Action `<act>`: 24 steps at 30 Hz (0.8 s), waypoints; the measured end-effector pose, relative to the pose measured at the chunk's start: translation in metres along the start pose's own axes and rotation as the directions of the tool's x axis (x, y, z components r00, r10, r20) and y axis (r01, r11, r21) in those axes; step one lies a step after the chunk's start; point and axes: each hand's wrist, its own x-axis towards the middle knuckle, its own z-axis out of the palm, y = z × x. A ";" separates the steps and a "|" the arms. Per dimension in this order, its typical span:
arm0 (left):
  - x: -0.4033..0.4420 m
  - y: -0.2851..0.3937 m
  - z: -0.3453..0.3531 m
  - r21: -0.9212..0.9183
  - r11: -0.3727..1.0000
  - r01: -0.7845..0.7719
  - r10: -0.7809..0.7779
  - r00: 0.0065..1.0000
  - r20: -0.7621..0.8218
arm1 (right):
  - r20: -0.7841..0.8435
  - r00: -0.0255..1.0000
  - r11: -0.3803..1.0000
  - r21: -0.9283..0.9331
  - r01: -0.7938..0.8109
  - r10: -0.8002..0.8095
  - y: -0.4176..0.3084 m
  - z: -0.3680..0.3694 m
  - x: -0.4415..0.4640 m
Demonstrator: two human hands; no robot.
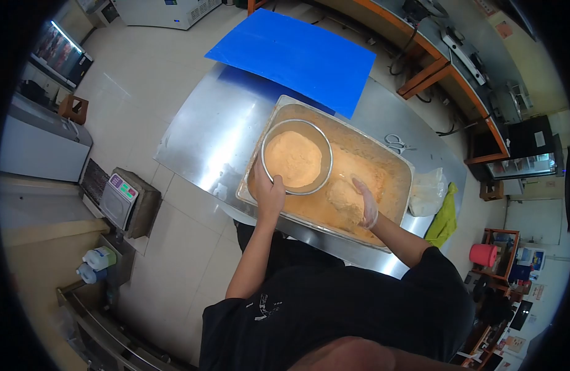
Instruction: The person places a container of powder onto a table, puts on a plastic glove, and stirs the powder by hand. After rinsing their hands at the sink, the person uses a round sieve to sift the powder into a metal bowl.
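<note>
A round metal-rimmed sieve (329,154) holding orange-tan powder (292,158) is over the left part of a large rectangular tray (404,170). My left hand (270,193) grips the sieve at its lower left side. In the tray, right of the sieve, lies more of the powder with a coated lump (345,201). My right hand (368,207), in a clear glove, is at the right side of this lump, thumb and fingers curved around it. Some of its fingers are hidden behind the lump.
The tray stands on a steel table (195,133). Behind it lies a blue board (297,55). To the right are scissors (396,143), a clear plastic bag (428,190) and a green cloth (444,219). A scale (119,199) stands at the left.
</note>
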 end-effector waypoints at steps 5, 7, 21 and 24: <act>-0.010 -0.004 0.016 0.068 0.988 0.139 -0.144 0.987 0.069 | 0.007 0.995 0.994 0.046 0.096 -0.096 -0.015 0.039 -0.019; -0.013 0.011 0.019 0.026 0.966 0.256 -0.257 0.958 0.127 | -0.030 0.989 0.989 -0.032 0.141 -0.142 -0.018 0.065 -0.008; -0.024 -0.008 0.025 0.000 0.994 0.108 -0.108 0.989 0.097 | 0.418 0.855 -0.625 -0.766 0.151 -0.306 -0.004 0.116 0.042; -0.026 -0.015 0.024 -0.040 0.999 0.026 -0.022 0.995 0.094 | 0.582 0.774 -0.724 -0.643 0.250 -0.249 0.002 0.093 0.044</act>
